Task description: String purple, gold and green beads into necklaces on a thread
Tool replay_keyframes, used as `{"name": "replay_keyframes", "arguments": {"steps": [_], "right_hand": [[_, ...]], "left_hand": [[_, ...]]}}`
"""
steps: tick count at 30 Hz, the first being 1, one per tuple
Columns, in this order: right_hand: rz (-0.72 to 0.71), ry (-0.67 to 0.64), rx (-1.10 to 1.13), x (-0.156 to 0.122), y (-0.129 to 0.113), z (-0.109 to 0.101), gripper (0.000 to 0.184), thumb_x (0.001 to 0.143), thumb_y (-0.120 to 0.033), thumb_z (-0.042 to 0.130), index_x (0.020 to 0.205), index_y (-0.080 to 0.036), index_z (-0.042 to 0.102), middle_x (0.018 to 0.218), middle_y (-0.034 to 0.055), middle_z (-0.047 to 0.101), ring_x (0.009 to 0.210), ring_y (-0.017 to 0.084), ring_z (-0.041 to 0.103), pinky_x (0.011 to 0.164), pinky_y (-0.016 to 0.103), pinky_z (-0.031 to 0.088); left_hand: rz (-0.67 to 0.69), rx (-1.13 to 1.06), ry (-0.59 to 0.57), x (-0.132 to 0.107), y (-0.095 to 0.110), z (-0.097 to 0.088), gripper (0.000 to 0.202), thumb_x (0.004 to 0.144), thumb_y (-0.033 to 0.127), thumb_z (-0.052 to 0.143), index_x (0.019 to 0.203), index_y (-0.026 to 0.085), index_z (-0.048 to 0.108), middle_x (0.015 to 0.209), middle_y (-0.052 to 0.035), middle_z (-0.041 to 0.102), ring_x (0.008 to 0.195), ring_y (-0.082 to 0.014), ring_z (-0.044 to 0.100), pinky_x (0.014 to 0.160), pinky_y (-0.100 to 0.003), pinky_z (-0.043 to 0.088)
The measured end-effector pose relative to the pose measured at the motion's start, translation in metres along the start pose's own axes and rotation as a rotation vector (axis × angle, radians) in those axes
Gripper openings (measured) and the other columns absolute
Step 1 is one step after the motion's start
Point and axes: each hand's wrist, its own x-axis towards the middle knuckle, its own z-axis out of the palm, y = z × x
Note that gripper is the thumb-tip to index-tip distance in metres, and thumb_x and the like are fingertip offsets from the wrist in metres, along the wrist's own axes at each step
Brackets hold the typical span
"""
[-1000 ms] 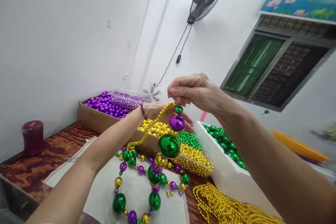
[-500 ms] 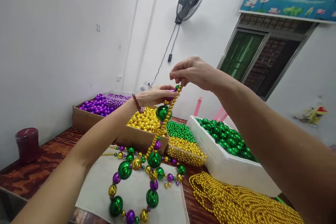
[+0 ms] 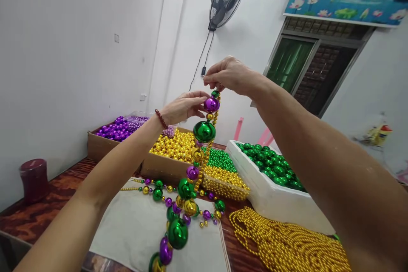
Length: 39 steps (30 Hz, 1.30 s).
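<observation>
A bead necklace (image 3: pixel 204 131) of green, purple and gold balls hangs in the air from my hands. My right hand (image 3: pixel 228 75) pinches its top end, just above a small green bead. My left hand (image 3: pixel 185 107) is closed with its fingertips on the purple ball right below. The strand drops down past large green balls to the white cloth (image 3: pixel 137 229) on the wooden table (image 3: pixel 47 208), where another part of the string lies curled with small beads.
A cardboard box of purple and gold balls (image 3: pixel 159 153), a tray of small green and gold beads (image 3: pixel 223 170) and a white foam box of green balls (image 3: pixel 274 187) stand behind. Gold bead strands (image 3: pixel 287 242) are piled at right. A dark red jar (image 3: pixel 33 178) stands at left.
Both hands rose, lifting the necklace higher off the cloth. The looped lower part has pulled straighter and now hangs in one line. My left fingers moved onto the purple ball.
</observation>
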Motion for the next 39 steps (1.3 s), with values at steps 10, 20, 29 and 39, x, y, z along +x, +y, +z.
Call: {"name": "replay_keyframes", "arguments": {"steps": [10, 20, 29, 39], "right_hand": [[-0.134, -0.04, 0.168, 0.01, 0.021, -0.009, 0.015, 0.075, -0.015, 0.077, 0.064, -0.013, 0.067, 0.053, 0.0036, 0.056, 0.05, 0.011, 0.049, 0.053, 0.029, 0.046], [-0.124, 0.043, 0.127, 0.025, 0.036, -0.021, 0.014, 0.068, -0.016, 0.081, 0.062, -0.016, 0.068, 0.053, 0.0022, 0.056, 0.056, 0.016, 0.057, 0.055, 0.029, 0.048], [-0.154, 0.099, 0.026, 0.02, 0.027, -0.014, 0.015, 0.072, -0.022, 0.078, 0.059, -0.019, 0.069, 0.054, 0.0026, 0.059, 0.048, 0.014, 0.05, 0.047, 0.029, 0.042], [-0.099, 0.037, 0.052, 0.003, 0.056, 0.029, 0.016, 0.073, -0.021, 0.07, 0.059, -0.015, 0.068, 0.052, 0.0017, 0.059, 0.048, 0.008, 0.047, 0.044, 0.021, 0.037]], "left_hand": [[0.033, 0.147, 0.247, 0.025, -0.004, 0.019, 0.045, 0.074, 0.033, 0.081, 0.101, 0.017, 0.049, 0.091, -0.0054, 0.065, 0.079, -0.0143, 0.064, 0.077, -0.032, 0.047], [0.083, 0.213, 0.289, 0.03, 0.009, 0.037, 0.008, 0.09, 0.014, 0.056, 0.082, 0.013, 0.055, 0.081, -0.0022, 0.062, 0.074, -0.0097, 0.064, 0.076, -0.028, 0.053], [0.145, 0.177, 0.313, 0.053, -0.008, 0.022, 0.034, 0.075, 0.018, 0.077, 0.101, 0.015, 0.054, 0.096, -0.0066, 0.065, 0.091, -0.0151, 0.062, 0.083, -0.03, 0.047], [0.048, -0.064, 0.303, 0.032, -0.054, 0.018, 0.016, 0.081, 0.027, 0.069, 0.095, 0.019, 0.066, 0.096, -0.0034, 0.07, 0.079, -0.0092, 0.062, 0.072, -0.022, 0.049]]}}
